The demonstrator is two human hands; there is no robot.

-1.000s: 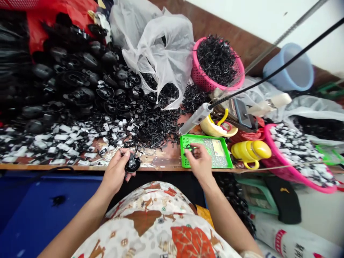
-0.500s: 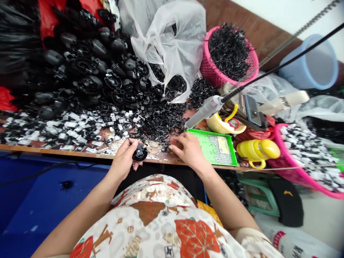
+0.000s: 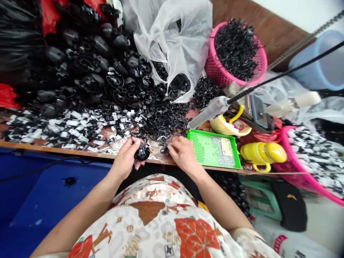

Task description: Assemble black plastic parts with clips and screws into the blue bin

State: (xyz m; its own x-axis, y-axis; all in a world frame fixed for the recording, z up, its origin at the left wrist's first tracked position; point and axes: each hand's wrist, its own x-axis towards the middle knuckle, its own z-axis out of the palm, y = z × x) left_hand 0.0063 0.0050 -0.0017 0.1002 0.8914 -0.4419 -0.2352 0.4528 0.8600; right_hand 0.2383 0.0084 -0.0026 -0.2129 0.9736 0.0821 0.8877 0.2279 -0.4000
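Left hand (image 3: pixel 125 159) sits right at the front edge of the counter (image 3: pixel 80 153), fingers (image 3: pixel 133 142) curled around a round black part (image 3: pixel 142 154) – thumb and fingertips pinch it by the rim, just above the lap. Right hand (image 3: pixel 183 156) is close beside it, palm down, fingers (image 3: pixel 172 147) bunched together with the tips on a small black clip (image 3: pixel 163 149) lying on the counter. Can't tell if that clip is actually gripped or only touched.

Just right of that hand there's a green tray (image 3: pixel 206 150) with tiny silvery bits in it, and a grey power screwdriver (image 3: pixel 208 113) hangs tilted over it on a black cable. Behind the hands – a loose heap of black clips (image 3: pixel 163 120), a big pile of round black parts (image 3: pixel 91 71), a clear plastic bag (image 3: pixel 177 39) and a pink basket (image 3: pixel 215 73) full of more clips. A yellow mug (image 3: pixel 262 154) lies past the tray.
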